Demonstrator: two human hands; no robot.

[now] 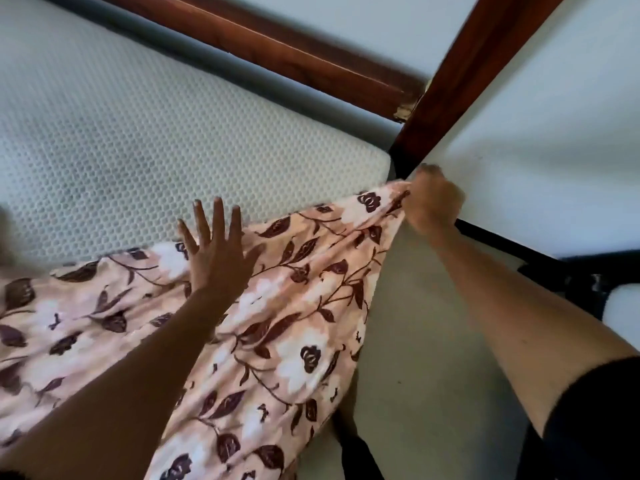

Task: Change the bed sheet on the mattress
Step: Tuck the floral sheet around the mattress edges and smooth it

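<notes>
A peach bed sheet [304, 306] with dark brown leaves and white flowers lies over the near part of a white textured mattress [138, 133]. The mattress top is bare beyond the sheet's edge, out to its far corner. My right hand [433, 202] grips the sheet's corner in a fist beside the mattress corner, close to the wall. My left hand [218, 251] lies flat on the sheet with fingers spread, near its upper edge. The sheet hangs down over the mattress side between my arms.
A dark wooden bed frame [294, 53] runs along the far side, and a wooden post [460, 74] stands at the corner. A pale wall [554, 140] sits right of the post. The mattress side [433, 341] drops away below my right arm.
</notes>
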